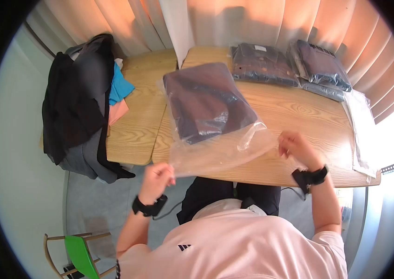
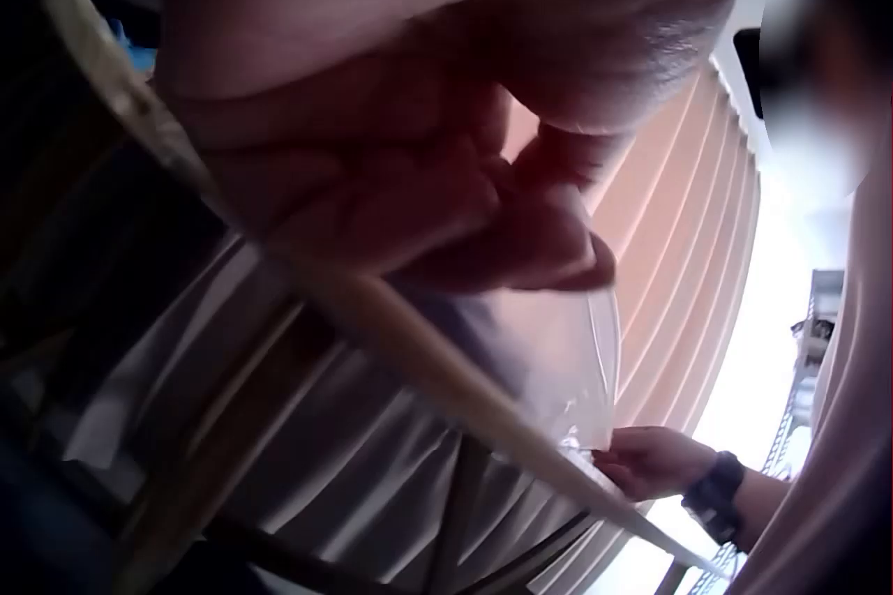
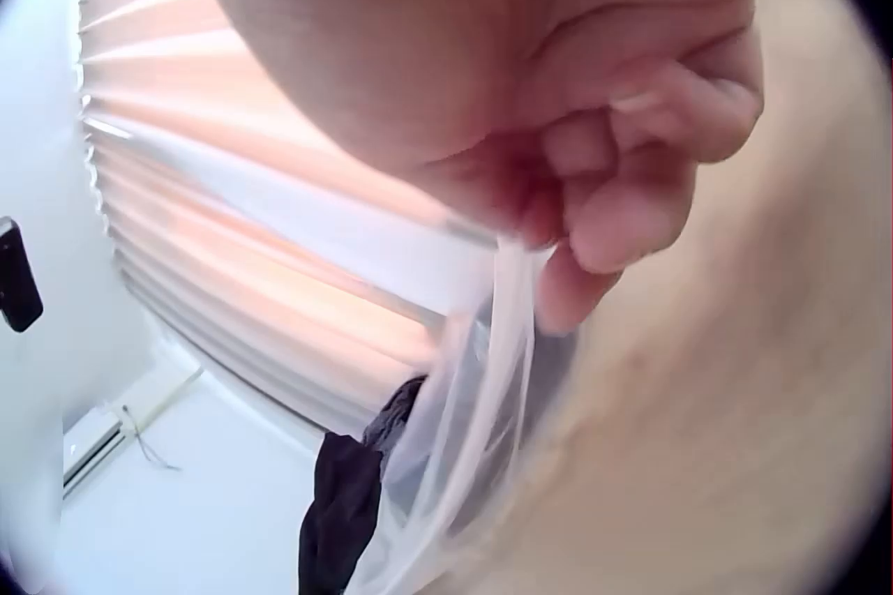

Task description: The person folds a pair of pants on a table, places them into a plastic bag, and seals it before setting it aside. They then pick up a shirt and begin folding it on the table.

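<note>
A clear plastic bag [image 1: 215, 144] with a dark folded garment [image 1: 204, 100] inside lies on the wooden table [image 1: 299, 116]. Its open end hangs over the near edge. My left hand [image 1: 157, 179] pinches the bag's left corner just below the table edge; in the left wrist view the fingers [image 2: 461, 205] curl on the film [image 2: 565, 358]. My right hand [image 1: 297, 148] pinches the bag's right corner above the tabletop; in the right wrist view the curled fingers [image 3: 628, 163] hold the film [image 3: 482, 400].
Two more bagged dark garments [image 1: 262, 65] [image 1: 322, 65] lie at the table's far side, and empty plastic bags [image 1: 362, 130] at its right end. A heap of dark and coloured clothes [image 1: 85, 102] covers the left table. A green chair [image 1: 81, 255] stands lower left. Curtains [image 1: 252, 18] hang behind.
</note>
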{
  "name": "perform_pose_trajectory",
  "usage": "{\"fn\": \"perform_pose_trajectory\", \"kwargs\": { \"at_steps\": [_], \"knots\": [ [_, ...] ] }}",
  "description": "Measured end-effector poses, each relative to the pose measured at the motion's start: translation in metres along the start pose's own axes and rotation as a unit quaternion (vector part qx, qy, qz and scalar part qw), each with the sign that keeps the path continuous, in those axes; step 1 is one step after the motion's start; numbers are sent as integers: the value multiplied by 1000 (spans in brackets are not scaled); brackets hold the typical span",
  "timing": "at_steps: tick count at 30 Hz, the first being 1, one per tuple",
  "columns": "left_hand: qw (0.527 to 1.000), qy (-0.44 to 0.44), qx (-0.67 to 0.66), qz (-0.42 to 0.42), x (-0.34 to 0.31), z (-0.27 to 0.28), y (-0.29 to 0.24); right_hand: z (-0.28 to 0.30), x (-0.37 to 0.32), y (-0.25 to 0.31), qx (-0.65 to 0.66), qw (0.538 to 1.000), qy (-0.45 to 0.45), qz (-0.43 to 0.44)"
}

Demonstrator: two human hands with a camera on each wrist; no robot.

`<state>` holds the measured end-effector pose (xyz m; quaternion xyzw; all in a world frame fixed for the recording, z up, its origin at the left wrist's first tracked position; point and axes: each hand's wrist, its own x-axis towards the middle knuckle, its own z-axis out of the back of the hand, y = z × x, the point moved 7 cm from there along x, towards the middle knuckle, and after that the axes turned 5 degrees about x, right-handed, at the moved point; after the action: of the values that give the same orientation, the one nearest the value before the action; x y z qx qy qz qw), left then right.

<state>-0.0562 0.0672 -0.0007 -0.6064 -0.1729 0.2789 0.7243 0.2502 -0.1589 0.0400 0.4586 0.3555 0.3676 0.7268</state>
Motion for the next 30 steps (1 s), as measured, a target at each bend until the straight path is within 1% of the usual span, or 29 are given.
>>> {"fn": "perform_pose_trajectory", "kwargs": {
  "at_steps": [1,3,4,5,6,7,9,10,11,12,13,14,15,16,20,22,23,25,26,28,29,30],
  "knots": [
    [999,28,27,25,-8,-12,24,-11,-4,-33,36,998,-20,-39],
    [995,24,60,70,-20,-21,40,-15,-21,-50,81,985,-117,-96],
    [994,-6,103,45,-24,-16,37,-16,-25,-54,81,984,-114,-106],
    [988,-34,146,23,-27,-8,33,-7,-31,-55,116,973,-180,-88],
    [982,-81,164,-46,-27,0,25,1,-40,-57,150,955,-246,-72],
    [967,-116,210,-90,-30,3,-3,-2,-44,-58,151,954,-244,-88],
    [930,-126,292,-186,-32,0,-39,-10,-50,-34,133,955,-258,57],
    [932,-120,291,-180,-30,-4,-51,-23,-50,-33,153,962,-219,47],
    [903,-100,338,-244,-31,-19,-70,-32,-51,-31,154,962,-220,41],
    [867,-80,382,-309,-33,-34,-84,-49,-50,-12,48,977,-167,121],
    [868,-78,381,-309,-30,-41,-88,-67,-50,5,-59,972,-111,200],
    [859,-41,412,-302,-27,-53,-88,-75,-48,7,-60,972,-112,200],
    [848,-2,442,-293,-24,-65,-86,-87,-47,12,-75,964,-81,240],
    [846,3,456,-275,-20,-71,-83,-97,-47,18,-90,954,-49,281],
    [833,-20,478,-277,-8,-80,-74,-101,-47,29,-99,956,-49,273],
    [824,-55,471,-310,-6,-79,-77,-100,-46,31,-106,964,-37,241],
    [823,-55,471,-312,-4,-79,-77,-99,-44,31,-106,964,-38,242],
    [845,-81,409,-336,-3,-74,-82,-106,-44,33,-128,952,6,278],
    [843,-81,410,-338,-3,-76,-85,-108,-42,33,-128,951,4,280],
    [870,-87,350,-335,-5,-79,-95,-119,-35,32,-176,944,-2,280],
    [868,-88,352,-339,-5,-82,-100,-121,-27,30,-177,942,-6,284],
    [867,-82,336,-358,-7,-85,-106,-114,-17,30,-203,929,-72,301]
  ]
}}
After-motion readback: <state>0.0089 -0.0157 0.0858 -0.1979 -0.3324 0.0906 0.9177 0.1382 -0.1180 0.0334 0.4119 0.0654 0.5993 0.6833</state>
